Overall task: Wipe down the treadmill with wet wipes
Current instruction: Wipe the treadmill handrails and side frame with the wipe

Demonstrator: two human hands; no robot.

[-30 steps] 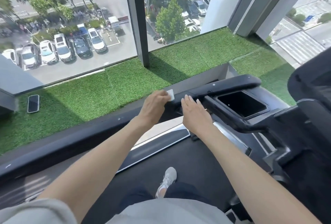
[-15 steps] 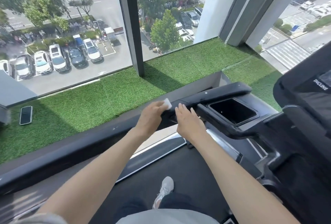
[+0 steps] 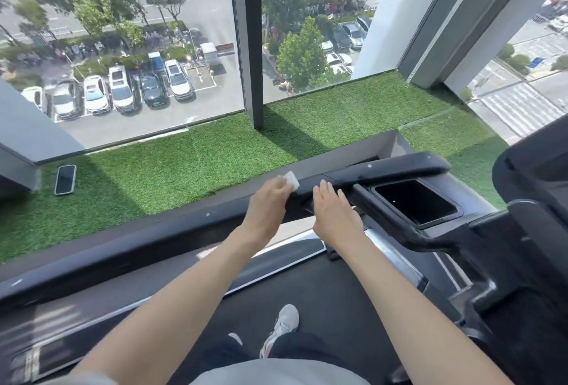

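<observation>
Head view looks down over both arms to the treadmill [image 3: 507, 246], whose black handrail [image 3: 399, 167] runs from the centre of the frame toward the right. The left hand [image 3: 268, 207] grips a small folded wet wipe [image 3: 291, 180]. Its fingers curl round the wipe so that only a white corner shows past the knuckles, at the rail's upper edge just left of centre. The right hand [image 3: 334, 215] lies just beside it, fingers straight and flat on the rail, holding nothing. To the right of both hands sits the open black cup tray [image 3: 415, 204]. A phone [image 3: 65, 179] lies on the green turf [image 3: 184, 169] near the left edge, well apart.

The step in hand looks like wiping the handrail. To do it well, the wipe probably wants opening out a little so that more of its damp face meets the plastic. It should then be drawn along the rail in one direction with steady pressure, wrapping round to the underside where palms grip. The right hand serves best as a brace, lifted clear ahead of each pass so that no strip beneath it is skipped. The joint where rail meets tray likely gathers grime and deserves a fingertip pushed through the wipe.
</observation>
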